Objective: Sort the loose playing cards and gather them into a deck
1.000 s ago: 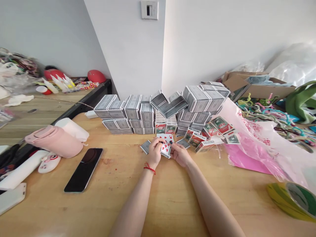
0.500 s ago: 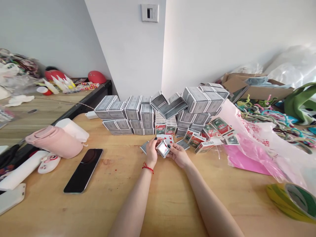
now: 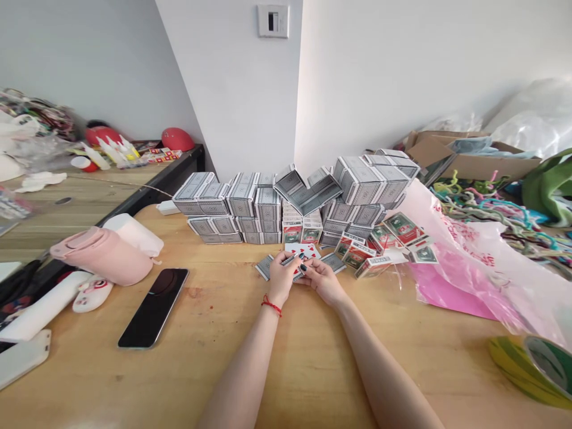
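Observation:
My left hand (image 3: 281,277) and my right hand (image 3: 322,279) meet over the wooden table (image 3: 286,357), both closed on a small deck of playing cards (image 3: 297,268) held between them. A red string circles my left wrist. Face-up cards with red hearts (image 3: 302,249) lie just beyond my fingers. One grey-backed card (image 3: 264,267) lies to the left and another (image 3: 333,262) to the right. Behind them stands a wall of stacked grey card boxes (image 3: 268,205), and green-and-red card boxes (image 3: 393,235) lie loose on the right.
A black phone (image 3: 154,307) lies at my left, near a pink pouch (image 3: 102,256) and a white roll (image 3: 40,310). A pink plastic bag (image 3: 465,262) spreads on the right. A green tape roll (image 3: 531,366) sits at the lower right. Cardboard boxes and coloured cords fill the back right.
The deck showed red hearts a second ago, then was turned up on edge. Now it lies lower and more hidden between my fingers; both hands stay in the same place.

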Action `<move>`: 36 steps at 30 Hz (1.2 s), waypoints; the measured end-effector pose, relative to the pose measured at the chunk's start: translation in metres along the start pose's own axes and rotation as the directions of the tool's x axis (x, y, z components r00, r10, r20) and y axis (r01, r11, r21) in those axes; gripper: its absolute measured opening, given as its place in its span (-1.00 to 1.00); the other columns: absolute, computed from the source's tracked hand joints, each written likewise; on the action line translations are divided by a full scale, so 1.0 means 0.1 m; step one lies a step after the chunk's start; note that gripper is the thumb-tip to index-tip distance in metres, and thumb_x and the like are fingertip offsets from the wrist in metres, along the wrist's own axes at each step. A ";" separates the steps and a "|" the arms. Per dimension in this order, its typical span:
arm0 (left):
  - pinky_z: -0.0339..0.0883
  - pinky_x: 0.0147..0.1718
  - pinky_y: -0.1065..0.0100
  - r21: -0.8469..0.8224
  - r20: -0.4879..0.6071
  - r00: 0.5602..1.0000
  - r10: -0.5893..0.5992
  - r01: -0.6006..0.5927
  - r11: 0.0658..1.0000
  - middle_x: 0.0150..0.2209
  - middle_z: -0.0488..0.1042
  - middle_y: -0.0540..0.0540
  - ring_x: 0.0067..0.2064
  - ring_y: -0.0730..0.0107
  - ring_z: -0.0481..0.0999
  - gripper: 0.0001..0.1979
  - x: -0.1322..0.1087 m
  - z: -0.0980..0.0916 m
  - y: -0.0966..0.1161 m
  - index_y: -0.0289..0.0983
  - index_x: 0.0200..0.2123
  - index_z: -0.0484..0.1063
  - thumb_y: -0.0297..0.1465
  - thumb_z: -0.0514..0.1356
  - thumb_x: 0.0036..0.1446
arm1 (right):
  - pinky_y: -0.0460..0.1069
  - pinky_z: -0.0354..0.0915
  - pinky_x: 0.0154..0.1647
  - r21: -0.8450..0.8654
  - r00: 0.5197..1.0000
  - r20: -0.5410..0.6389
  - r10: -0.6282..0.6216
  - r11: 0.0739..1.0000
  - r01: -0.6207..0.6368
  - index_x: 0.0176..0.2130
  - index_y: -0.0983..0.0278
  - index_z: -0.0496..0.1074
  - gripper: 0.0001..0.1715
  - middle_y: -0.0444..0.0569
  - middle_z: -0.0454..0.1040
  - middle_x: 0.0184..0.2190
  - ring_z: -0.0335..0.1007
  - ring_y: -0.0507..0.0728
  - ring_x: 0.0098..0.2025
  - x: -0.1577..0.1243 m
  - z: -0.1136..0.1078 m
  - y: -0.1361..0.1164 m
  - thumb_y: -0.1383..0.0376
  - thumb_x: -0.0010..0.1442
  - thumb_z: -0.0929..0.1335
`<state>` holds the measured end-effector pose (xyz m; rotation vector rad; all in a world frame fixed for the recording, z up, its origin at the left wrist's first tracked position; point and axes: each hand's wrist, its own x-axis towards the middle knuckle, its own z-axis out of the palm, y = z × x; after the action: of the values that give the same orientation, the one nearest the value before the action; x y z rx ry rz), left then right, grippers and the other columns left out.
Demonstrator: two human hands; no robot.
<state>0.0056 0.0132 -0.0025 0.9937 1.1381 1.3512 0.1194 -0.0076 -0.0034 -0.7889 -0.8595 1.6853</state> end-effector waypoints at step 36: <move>0.19 -0.48 0.46 0.092 0.162 0.987 0.011 -0.026 0.995 -0.54 0.42 -0.02 -0.47 0.47 0.35 -0.88 0.01 -0.07 0.03 -0.32 -0.55 0.43 -0.38 0.21 -0.23 | 0.00 0.32 -0.45 -0.670 0.985 -0.029 -0.167 0.735 0.105 -0.52 0.29 0.27 -0.63 -0.06 0.37 -0.57 0.33 0.10 -0.48 -0.02 0.09 0.06 0.05 0.05 0.21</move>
<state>-0.0019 0.0138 -0.0006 1.1632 1.0802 1.2173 0.1095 -0.0118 -0.0036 -1.2352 -1.4584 1.1801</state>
